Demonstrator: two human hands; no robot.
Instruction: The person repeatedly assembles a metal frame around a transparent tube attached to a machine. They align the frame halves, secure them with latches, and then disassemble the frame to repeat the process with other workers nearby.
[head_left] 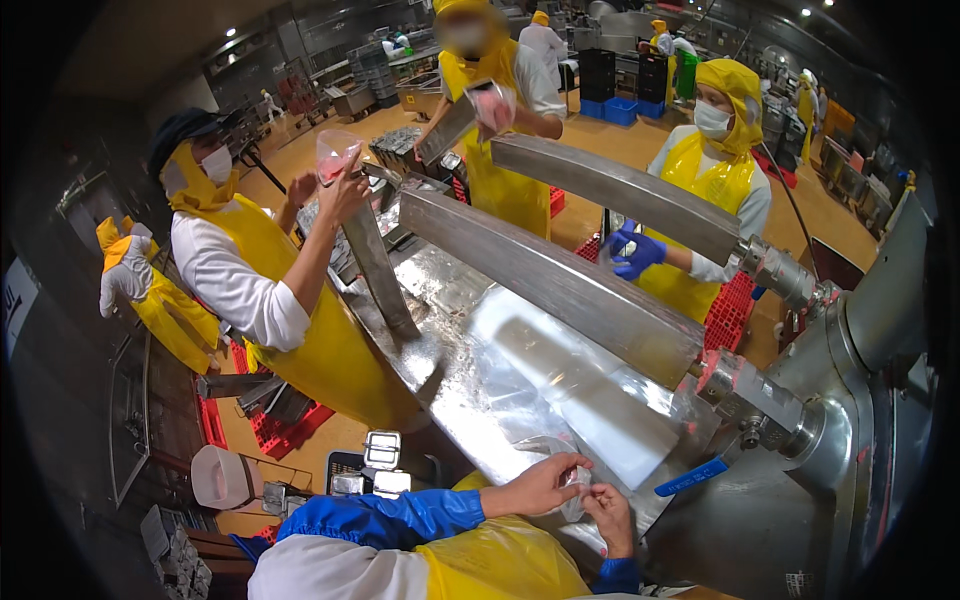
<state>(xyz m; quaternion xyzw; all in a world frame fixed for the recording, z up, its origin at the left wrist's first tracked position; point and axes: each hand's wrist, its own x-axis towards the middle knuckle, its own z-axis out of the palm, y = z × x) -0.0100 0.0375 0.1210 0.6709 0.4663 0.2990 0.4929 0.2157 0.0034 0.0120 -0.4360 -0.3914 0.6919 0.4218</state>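
Close to my body, over the near edge of a shiny metal table (445, 345), my left hand (540, 486) pinches a thin clear plastic bag (575, 497). My right hand (609, 515) has its fingers closed on the same bag from the other side. The bag looks crumpled, and part of it spreads on the metal beyond my fingers. Beyond my hands, a long metal box-shaped tube (550, 275) slants over the table, joined to a valve fitting (745, 400) with a blue lever handle (691, 477) to the right of my hands.
A second metal tube (620, 190) runs behind the first. At left a co-worker (285, 290) holds a long metal mould (370, 265) with a pink-filled bag; another (500, 170) behind holds a similar one. A blue-gloved co-worker (690, 220) stands at right. Metal moulds (383, 450) stand at lower left.
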